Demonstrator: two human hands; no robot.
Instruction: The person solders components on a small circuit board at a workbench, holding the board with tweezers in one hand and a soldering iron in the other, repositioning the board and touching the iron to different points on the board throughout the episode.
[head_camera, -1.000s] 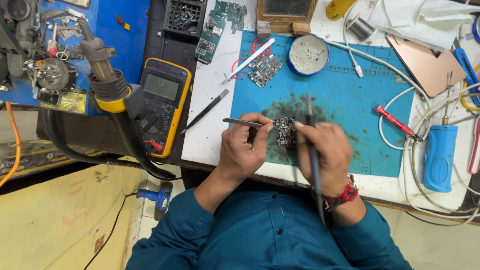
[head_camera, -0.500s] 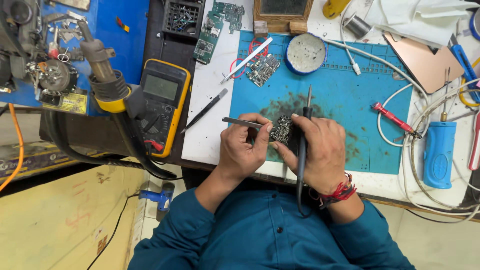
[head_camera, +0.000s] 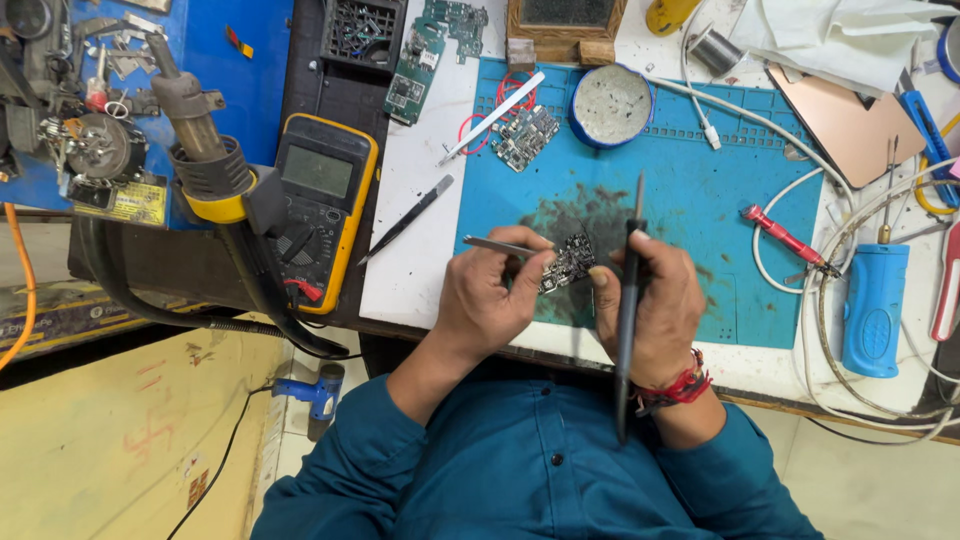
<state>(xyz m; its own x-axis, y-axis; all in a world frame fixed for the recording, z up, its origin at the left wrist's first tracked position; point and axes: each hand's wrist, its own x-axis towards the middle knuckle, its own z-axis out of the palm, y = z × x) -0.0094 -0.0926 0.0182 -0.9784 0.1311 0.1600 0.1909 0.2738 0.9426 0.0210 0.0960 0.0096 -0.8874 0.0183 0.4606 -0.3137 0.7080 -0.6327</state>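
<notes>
Left hand (head_camera: 488, 300) pinches metal tweezers (head_camera: 497, 245) beside small dark circuit board (head_camera: 568, 263); right hand (head_camera: 648, 305) grips the black soldering iron (head_camera: 629, 300), now raised upright.

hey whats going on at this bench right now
A person in a teal shirt is working on a small circuit board over a stained blue mat. The left hand holds the board and a pair of tweezers. The right hand holds a dark pen-like tool upright beside the board, tip pointing away. A yellow multimeter and a hot-air gun sit unused to the left.
</notes>
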